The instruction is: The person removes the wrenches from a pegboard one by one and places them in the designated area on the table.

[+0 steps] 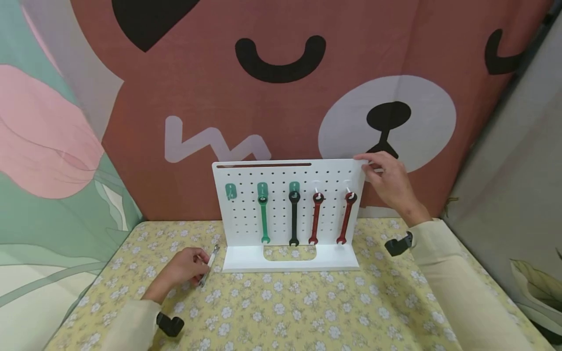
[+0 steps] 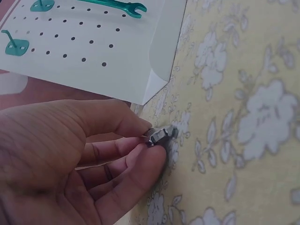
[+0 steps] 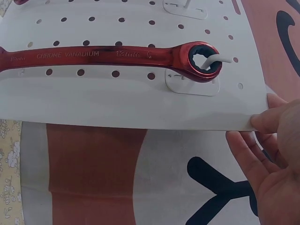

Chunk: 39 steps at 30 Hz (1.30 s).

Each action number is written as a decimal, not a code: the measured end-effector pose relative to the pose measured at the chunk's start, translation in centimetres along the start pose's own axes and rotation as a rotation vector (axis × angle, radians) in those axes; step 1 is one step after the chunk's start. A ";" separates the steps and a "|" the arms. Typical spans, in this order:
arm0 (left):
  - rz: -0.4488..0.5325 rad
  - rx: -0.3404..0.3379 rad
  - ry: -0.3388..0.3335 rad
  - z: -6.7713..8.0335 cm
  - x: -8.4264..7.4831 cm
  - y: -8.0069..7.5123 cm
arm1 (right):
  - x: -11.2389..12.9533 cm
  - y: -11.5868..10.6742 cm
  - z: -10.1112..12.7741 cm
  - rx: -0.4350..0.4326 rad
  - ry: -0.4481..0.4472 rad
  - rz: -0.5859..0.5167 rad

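The left hand (image 1: 186, 266) pinches a silver wrench (image 1: 214, 254) just left of the white pegboard (image 1: 244, 238), over the floral surface (image 1: 281, 312), while the right hand (image 1: 390, 179) grips the board's upper right corner.

Left hand (image 1: 187, 266) low, pinching; right hand (image 1: 391, 179) higher, farther forward, pinching too.

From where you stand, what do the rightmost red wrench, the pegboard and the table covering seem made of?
Rightmost red wrench: metal, by its CHROME VANADIUM marking, with glossy red finish. Pegboard: thin, smooth white sheet, perhaps painted metal or plastic. Table covering: floral print, likely cloth or vinyl.
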<state>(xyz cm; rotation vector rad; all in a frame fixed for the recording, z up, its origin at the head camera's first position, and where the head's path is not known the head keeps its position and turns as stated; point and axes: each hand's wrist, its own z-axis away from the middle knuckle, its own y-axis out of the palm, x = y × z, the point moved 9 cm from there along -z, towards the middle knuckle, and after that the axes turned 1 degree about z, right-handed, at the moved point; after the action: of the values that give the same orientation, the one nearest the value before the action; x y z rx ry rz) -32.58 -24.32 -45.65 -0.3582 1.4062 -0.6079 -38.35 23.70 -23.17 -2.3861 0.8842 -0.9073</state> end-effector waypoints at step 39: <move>-0.359 -0.306 0.548 0.1 -14.3 3.5 | 0.2 0.1 -0.1 0.040 0.000 0.043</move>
<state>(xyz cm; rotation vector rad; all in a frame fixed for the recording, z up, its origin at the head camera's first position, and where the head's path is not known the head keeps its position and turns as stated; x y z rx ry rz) -32.50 -13.07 -36.14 -0.7386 1.9915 -0.8236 -38.33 23.45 -23.02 -2.3241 0.9058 -0.9002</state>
